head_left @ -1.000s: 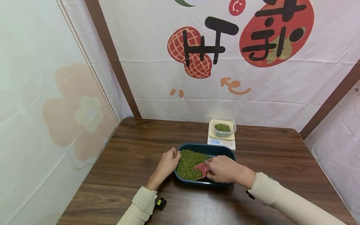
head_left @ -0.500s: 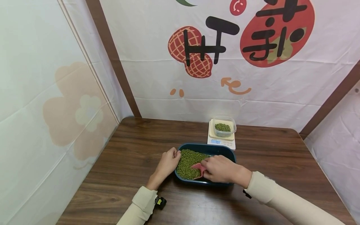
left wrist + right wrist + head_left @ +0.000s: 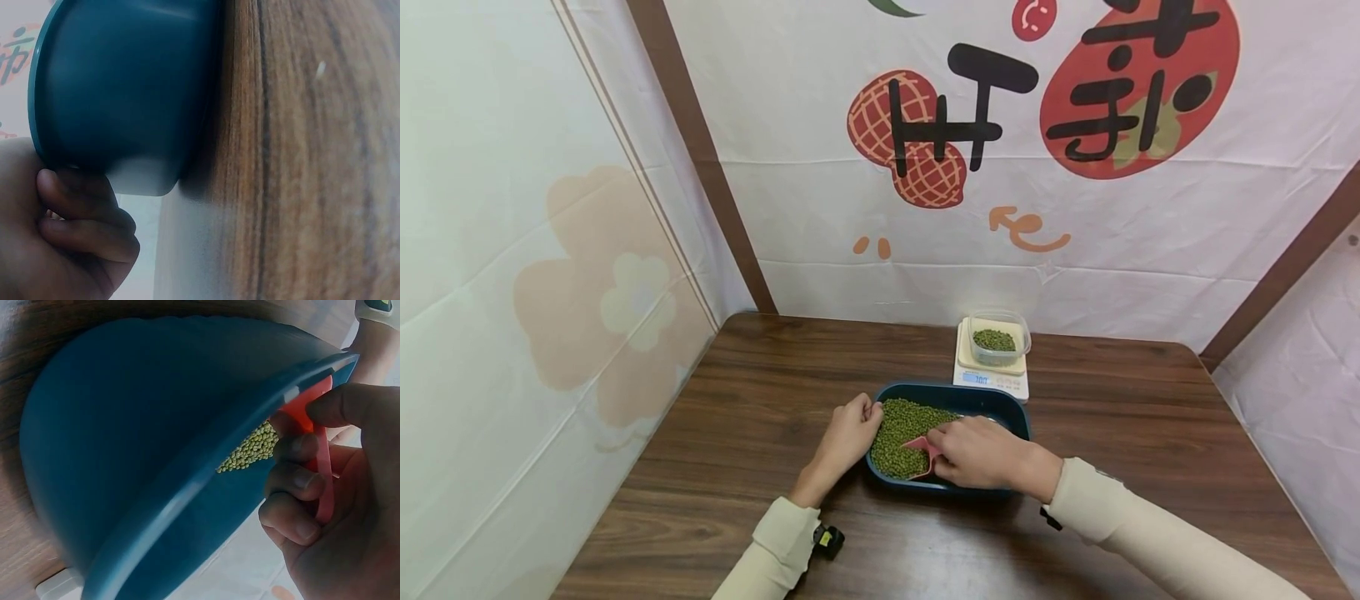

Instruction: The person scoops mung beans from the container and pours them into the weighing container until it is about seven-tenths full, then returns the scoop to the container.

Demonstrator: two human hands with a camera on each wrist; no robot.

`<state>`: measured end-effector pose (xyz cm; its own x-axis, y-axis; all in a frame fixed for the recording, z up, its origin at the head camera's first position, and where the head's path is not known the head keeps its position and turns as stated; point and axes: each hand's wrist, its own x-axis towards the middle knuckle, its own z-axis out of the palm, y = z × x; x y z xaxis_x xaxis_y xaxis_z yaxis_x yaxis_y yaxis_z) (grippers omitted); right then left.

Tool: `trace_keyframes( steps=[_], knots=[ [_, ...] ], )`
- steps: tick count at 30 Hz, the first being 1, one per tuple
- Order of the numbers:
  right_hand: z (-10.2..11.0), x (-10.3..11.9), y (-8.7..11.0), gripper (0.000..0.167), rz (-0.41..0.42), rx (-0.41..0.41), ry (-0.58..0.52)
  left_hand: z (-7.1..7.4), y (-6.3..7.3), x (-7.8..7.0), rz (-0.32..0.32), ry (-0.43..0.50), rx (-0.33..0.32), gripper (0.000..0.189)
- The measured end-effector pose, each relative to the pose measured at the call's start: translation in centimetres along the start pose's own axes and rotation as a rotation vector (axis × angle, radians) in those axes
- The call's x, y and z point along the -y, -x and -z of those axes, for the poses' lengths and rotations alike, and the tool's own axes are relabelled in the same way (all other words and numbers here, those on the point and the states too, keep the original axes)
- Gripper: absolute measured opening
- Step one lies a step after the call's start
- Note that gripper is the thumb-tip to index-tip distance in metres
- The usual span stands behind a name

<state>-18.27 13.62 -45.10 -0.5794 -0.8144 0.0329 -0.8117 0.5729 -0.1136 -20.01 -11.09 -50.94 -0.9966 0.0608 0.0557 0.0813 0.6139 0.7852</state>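
Observation:
A dark blue tub (image 3: 976, 402) stands on the table with green mung beans (image 3: 901, 427) heaped toward its left side. My left hand (image 3: 852, 429) grips the tub's left end at the rim; in the left wrist view its fingers (image 3: 94, 215) are curled against the outer wall. Inside the tub, my right hand (image 3: 981, 452) holds a pink scoop (image 3: 929, 450) by its handle, the mouth pushed into the beans. Seen from the right wrist, several fingers wrap the scoop's handle (image 3: 325, 481) and the thumb presses on top. The hand hides part of the tub's right side.
Behind the tub sits a white kitchen scale (image 3: 1011, 385) with a lit display. On it rests a clear plastic container (image 3: 996, 358) holding some mung beans. A printed cloth wall (image 3: 820, 208) rises just behind the brown wooden table (image 3: 775, 400).
My right hand has slid a little left with the scoop, driving it further into the beans. My left hand, the tub and the scale have stayed in place.

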Motion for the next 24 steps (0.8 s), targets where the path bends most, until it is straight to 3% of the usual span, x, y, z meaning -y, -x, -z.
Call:
trace_keyframes(
  steps=[13, 17, 24],
  knots=[
    [0.3, -0.4, 0.3, 0.016, -0.033, 0.025, -0.061, -0.1, 0.0, 0.0, -0.002, -0.012, -0.003, 0.035],
    [0.4, -0.6, 0.4, 0.017, -0.038, 0.019, -0.052, -0.1, 0.0, 0.4, -0.035, 0.014, -0.016, 0.036],
    [0.7, -0.9, 0.8, 0.02, -0.039, 0.003, -0.03, -1.8, -1.7, 4.0, -0.102, -0.048, -0.051, 0.037]
  ],
)
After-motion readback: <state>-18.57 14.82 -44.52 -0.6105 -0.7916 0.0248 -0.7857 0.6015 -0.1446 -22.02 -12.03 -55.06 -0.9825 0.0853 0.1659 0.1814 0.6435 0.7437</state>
